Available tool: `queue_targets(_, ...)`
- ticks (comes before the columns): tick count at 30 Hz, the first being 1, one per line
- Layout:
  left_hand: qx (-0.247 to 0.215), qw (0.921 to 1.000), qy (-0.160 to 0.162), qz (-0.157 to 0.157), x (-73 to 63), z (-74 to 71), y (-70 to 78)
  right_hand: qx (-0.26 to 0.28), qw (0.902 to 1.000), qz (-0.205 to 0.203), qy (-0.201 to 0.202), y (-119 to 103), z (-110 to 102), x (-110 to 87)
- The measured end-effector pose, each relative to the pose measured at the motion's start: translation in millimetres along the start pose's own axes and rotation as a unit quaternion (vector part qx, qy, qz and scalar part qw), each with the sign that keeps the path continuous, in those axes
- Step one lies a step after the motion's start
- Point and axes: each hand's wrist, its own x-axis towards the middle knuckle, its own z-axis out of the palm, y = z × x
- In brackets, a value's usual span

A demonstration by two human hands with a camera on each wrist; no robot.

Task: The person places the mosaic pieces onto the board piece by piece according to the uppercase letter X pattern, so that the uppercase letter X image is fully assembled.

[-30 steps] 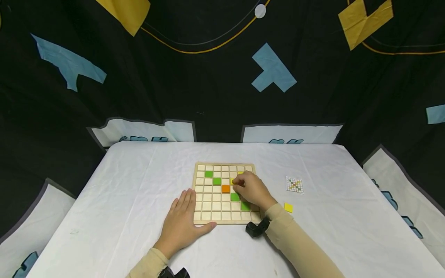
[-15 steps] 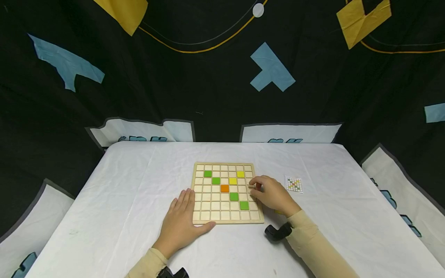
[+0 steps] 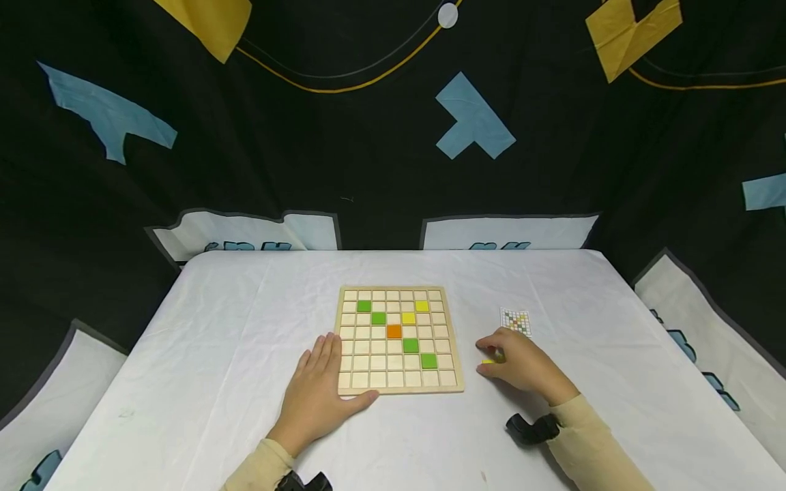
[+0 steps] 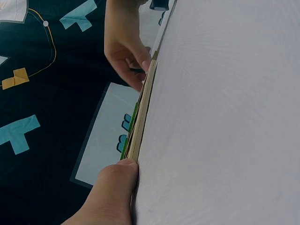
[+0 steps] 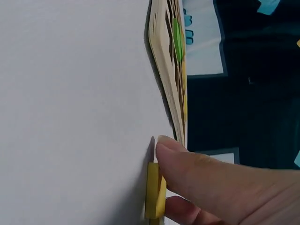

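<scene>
A square wooden grid board (image 3: 400,392) lies on the table, bearing pale tiles with a green tile (image 3: 411,346), an orange tile (image 3: 394,331) and a yellow tile (image 3: 421,305) among them. My left hand (image 3: 313,395) rests along its left edge, fingers straight and thumb at the front rim. To the right of the board, my right hand (image 3: 522,361) is over a loose yellow tile (image 3: 488,361), thumb and index finger parted around it. In the right wrist view the thumb (image 5: 176,157) overlaps the top of that loose tile (image 5: 153,192).
A small printed card (image 3: 516,321) with a coloured grid pattern lies just beyond the right hand. White cloth covers the table (image 3: 245,307). Behind it hangs a black curtain (image 3: 368,150) with blue and yellow patches.
My right hand has left the yellow tiles on the board and moved right and toward me, to the loose yellow tile. The left hand stays at the board's edge.
</scene>
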Motion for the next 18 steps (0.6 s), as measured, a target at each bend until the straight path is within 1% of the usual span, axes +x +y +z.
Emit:
queue_targets(5, -0.002, 1.0000, 0.002, 0.000, 0.6, 0.3, 0.5, 0.008, 0.9997, -0.021, 0.010, 8.8, -5.3, -9.2)
queue_targets(10, -0.001, 1.0000, 0.001, 0.001, 0.8, 0.1, 0.6, 0.017, 0.9994, -0.031, 0.004, 15.3, -8.6, -14.7)
queue_targets(13, 0.001, 1.0000, 0.004, 0.002, 0.8, -0.6, 0.4, 0.021, 0.9996, -0.018, 0.003, 16.5, -7.1, -15.0)
queue_targets(18, 0.002, 1.0000, 0.004, 0.002, 1.0, -0.9, 0.4, 0.050, 0.9988, 0.003, 0.000, 17.5, -1.7, -11.7)
